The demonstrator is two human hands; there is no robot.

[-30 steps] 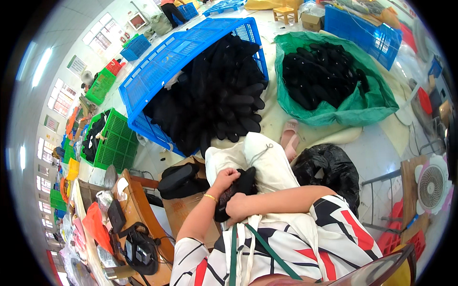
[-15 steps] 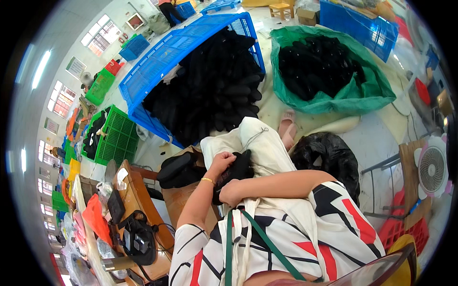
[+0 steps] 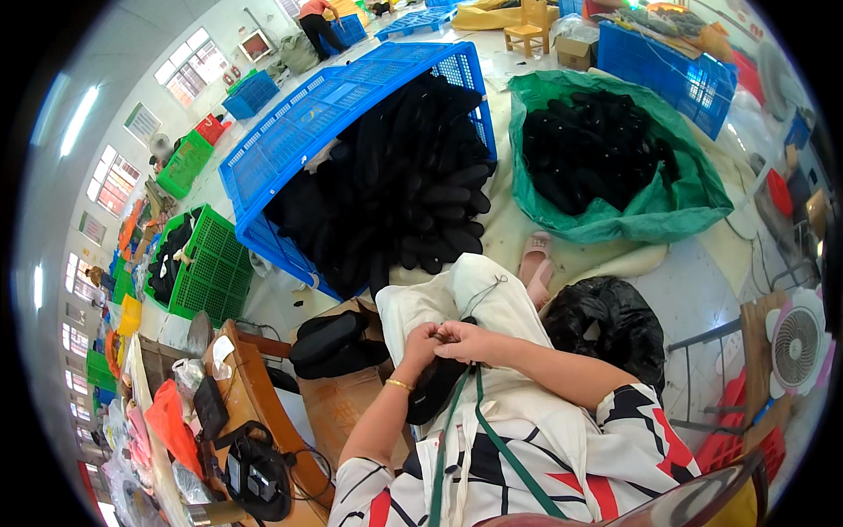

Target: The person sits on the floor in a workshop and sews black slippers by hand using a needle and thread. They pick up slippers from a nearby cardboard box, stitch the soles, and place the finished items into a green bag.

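Observation:
A black cloth shoe or slipper [image 3: 432, 391] lies on my lap, partly covered by my hands and forearms. My left hand [image 3: 421, 345] is closed, its fingertips pinched over the shoe's far end. Against it, my right hand [image 3: 465, 342] is closed too, the fingers of both meeting. Whatever is between the fingertips is too small to make out. A pale cloth apron [image 3: 500, 303] covers my knees, with a thin dark thread [image 3: 492, 290] on it. More black shoes [image 3: 329, 342] sit on a cardboard box [image 3: 338, 413] left of my lap.
Ahead, a tipped blue crate [image 3: 290, 119] spills black shoes; a green sack [image 3: 606, 228] holds more. A black plastic bag [image 3: 606, 329] stands by my right knee. A wooden table [image 3: 263, 386] is at left, a fan [image 3: 795, 338] at right. Another person [image 3: 316, 22] bends far off.
My hands have come together over the shoe's far end, fingertips meeting; the right hand moved away from the near end. The view has tilted up slightly.

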